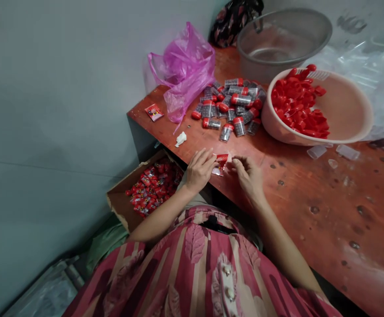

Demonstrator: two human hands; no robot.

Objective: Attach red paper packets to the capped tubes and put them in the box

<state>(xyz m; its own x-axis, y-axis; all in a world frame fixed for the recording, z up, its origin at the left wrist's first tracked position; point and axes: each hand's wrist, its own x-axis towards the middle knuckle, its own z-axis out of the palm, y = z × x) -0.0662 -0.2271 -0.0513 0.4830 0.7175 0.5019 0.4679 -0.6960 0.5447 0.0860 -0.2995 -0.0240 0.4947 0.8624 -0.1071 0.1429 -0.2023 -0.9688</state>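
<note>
Near the table's front edge lies a small red printed packet [221, 164] between my two hands. The fingers of my left hand [199, 169] are together and rest on the packet's left side. At its right side my right hand [248, 176] has thumb and index finger pinched on a small pale piece, too small to make out. Behind the packet is a pile of clear containers with red caps and dark contents [241, 100]. Another red packet [154, 112] lies flat near the table's left corner.
A pink basin [350, 108] of red caps stands right of the pile, a grey metal basin [284, 39] behind. A purple plastic bag [192, 66] and crumpled white scrap [181, 139] are at left. Below the edge, a cardboard box [121, 207] holds many red items.
</note>
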